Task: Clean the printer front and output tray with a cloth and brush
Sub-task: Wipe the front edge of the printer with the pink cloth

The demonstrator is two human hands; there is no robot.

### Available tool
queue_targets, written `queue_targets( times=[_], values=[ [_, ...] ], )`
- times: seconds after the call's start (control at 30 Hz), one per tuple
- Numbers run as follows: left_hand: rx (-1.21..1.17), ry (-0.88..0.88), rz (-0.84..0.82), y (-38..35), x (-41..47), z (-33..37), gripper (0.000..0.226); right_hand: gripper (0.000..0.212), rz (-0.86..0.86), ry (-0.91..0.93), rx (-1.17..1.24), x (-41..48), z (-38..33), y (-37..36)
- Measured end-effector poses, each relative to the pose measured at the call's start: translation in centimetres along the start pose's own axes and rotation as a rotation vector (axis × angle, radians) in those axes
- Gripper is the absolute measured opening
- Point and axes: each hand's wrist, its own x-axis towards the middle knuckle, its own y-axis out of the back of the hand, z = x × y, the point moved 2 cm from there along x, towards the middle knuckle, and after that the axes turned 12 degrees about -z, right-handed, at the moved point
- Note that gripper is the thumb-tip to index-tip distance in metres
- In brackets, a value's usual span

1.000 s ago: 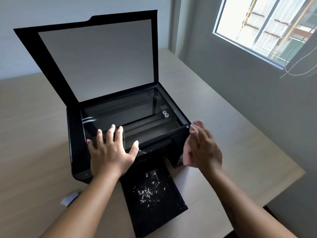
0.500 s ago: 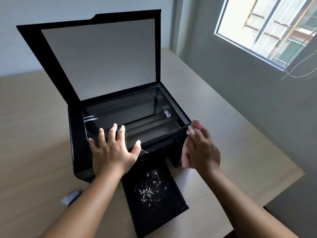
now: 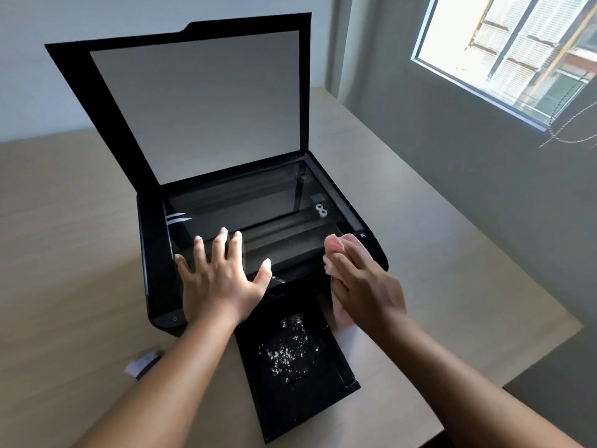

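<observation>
Nudged toward nine o'clock — right hand (image 3: pixel 365 286) grips the pink cloth (image 3: pixel 347 245) on the printer (image 3: pixel 151 253) front, beside a white arrow mark (image 3: pixel 362 235); left hand (image 3: pixel 223 279) splayed flat on glass (image 3: pixel 242 202).

Pale wood surface (image 3: pixel 64 253) fills the view, running back to the wall and ending in a corner at front right. Black printer (image 3: pixel 155 253) sits in the middle of it, lid up. Its output tray (image 3: pixel 307 399) juts forward, low over the wood. Left of the tray, near the printer's front corner, a small white scrap (image 3: pixel 142 363), blurred. Tight against the tray's right side, a pale sheet (image 3: pixel 347 337) peeks out.
</observation>
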Motion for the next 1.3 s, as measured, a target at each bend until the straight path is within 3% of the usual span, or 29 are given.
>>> queue_targets(
  times=[0.1, 0.2, 0.37, 0.47, 0.63, 0.77, 0.9, 1.03, 1.13, 1.23, 1.3],
  values=[
    [0.003, 0.002, 0.003, 0.0, 0.1, -0.1, 0.087, 0.022, 0.066, -0.045, -0.033, -0.4, -0.3, -0.3],
    [-0.004, 0.000, 0.012, 0.0, 0.0, -0.2, 0.087, 0.020, 0.118, -0.239, 0.158, -0.1, -1.0, -0.5],
    [0.003, 0.008, 0.011, 0.0, 0.2, 0.0, 0.086, 0.021, -0.024, 0.070, 0.057, 1.3, -2.7, -0.1],
    [0.008, 0.006, 0.012, -0.1, 0.0, 0.0, 0.086, 0.022, 0.017, -0.182, 0.137, 1.4, -0.8, 0.3],
    [0.013, 0.011, 0.003, 0.0, 0.1, 0.0, 0.086, 0.024, -0.122, 0.138, 0.049, 0.8, -3.2, -0.4],
    [0.008, 0.007, 0.010, 0.0, 0.1, 0.0, 0.086, 0.026, 0.019, -0.246, 0.184, 0.6, 0.4, 0.2],
    [0.000, 0.006, 0.007, 0.0, 0.1, 0.0, 0.086, 0.034, -0.051, 0.107, 0.044, -0.6, -1.2, -1.2],
    [-0.002, 0.003, 0.014, 0.0, 0.1, 0.0, 0.086, 0.041, 0.043, -0.255, 0.156, -0.1, 2.0, -0.1],
    [0.006, -0.001, 0.015, -0.1, 0.1, -0.1, 0.086, 0.038, -0.035, -0.018, 0.047, -0.1, 1.5, -0.2],
    [-0.003, 0.005, 0.010, -0.1, 0.2, 0.0, 0.086, 0.036, 0.011, -0.193, 0.108, 0.4, 3.1, 0.4],
    [-0.001, 0.003, 0.011, -0.1, 0.2, 0.0, 0.087, 0.037, 0.019, -0.162, 0.104, 0.1, 1.9, 0.0]
  ],
)
